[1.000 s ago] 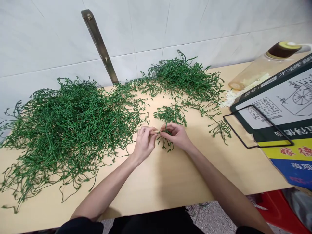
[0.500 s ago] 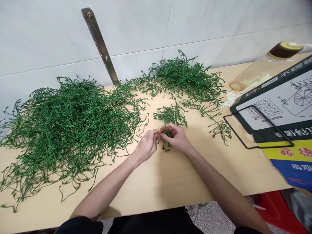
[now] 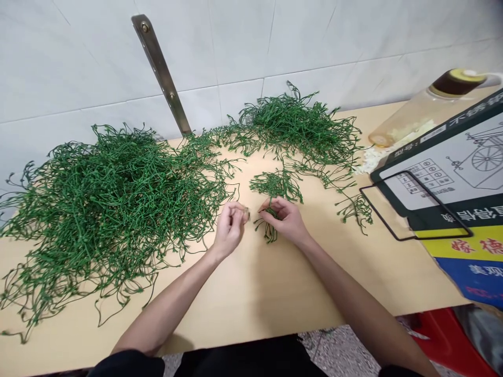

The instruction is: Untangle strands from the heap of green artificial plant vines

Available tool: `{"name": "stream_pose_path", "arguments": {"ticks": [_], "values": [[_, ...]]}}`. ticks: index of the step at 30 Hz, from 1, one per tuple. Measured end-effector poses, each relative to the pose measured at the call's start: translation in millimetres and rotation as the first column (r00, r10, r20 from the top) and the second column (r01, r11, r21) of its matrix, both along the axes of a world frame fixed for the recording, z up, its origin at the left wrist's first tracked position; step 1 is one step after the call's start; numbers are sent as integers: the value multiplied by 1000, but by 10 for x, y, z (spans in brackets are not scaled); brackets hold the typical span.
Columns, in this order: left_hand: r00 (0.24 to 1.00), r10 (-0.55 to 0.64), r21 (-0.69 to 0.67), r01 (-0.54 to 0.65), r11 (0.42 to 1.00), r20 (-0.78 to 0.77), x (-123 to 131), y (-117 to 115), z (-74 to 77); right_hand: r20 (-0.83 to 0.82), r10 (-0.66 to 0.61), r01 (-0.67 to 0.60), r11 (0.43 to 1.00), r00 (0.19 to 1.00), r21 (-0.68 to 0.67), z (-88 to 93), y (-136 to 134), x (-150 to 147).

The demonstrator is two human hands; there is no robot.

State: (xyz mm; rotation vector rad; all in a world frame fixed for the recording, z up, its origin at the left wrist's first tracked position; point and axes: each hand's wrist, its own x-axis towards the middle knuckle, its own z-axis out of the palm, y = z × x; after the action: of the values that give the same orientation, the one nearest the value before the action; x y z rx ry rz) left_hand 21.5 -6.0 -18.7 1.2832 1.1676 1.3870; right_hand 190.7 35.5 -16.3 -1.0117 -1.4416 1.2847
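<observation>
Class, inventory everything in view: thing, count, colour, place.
Wall: 1, white-grey, back
Table: 1, beige, central
Bracket: 1, brownish, on wall
Large sprig heap: 1, green, left
Smaller sprig heap: 1, green, back
Small bunch: 1, green, centre
Held bunch: 1, green, front centre
Loose sprigs: several, green, mid right
Bottle: 1, translucent, back right
White bits: uncounted, white, beside bottle
Printed board: 1, multicoloured, far right
Wire frame: 1, black, by printed board
Red object: 1, red, lower right
Grey item: 1, grey, lower right
Floor: 1, speckled grey, bottom
Clothing: uncounted, black, bottom
Forearms: 2, bare, front
Left hand: 1, bare, centre
Right hand: 1, bare, around held bunch
</observation>
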Motion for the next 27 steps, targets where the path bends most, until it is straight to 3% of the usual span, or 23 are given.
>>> {"name": "stream_pose_path", "arguments": {"ticks": [3, 6, 9, 13, 15, 17, 21, 24, 27], "values": [[941, 322, 16, -326, 945, 102, 2, 46, -15, -33, 23, -25, 998, 999, -50, 27, 22, 10], [909, 416, 37, -417, 908, 28, -17, 77, -44, -73, 80, -88, 990, 994, -113, 77, 30, 31], [911, 380, 141, -360, 922, -161, -35, 60, -55, -149, 94, -121, 977, 984, -178, 113, 35, 59], [812, 422, 374, -274, 886, -404, -28, 15, -15, -204, 90, -137, 963, 975, -231, 96, 48, 82], [780, 418, 474, -179, 862, -466, -13, 2, 10, -192, 75, -119, 967, 978, -226, 71, 53, 77], [800, 347, 525, -46, 850, -490, 4, -5, 28, -174, 48, -84, 975, 984, -208, 48, 57, 66], [858, 122, 429, 122, 895, -500, 20, -18, 55, -159, 19, -50, 980, 987, -194, 37, 54, 53], [866, 20, 248, 121, 961, -500, 19, -22, 76, -185, 21, -57, 980, 982, -190, 49, 52, 58], [875, -24, 155, 113, 981, -484, 21, -26, 85, -222, 11, -52, 982, 975, -183, 41, 58, 65]]}}
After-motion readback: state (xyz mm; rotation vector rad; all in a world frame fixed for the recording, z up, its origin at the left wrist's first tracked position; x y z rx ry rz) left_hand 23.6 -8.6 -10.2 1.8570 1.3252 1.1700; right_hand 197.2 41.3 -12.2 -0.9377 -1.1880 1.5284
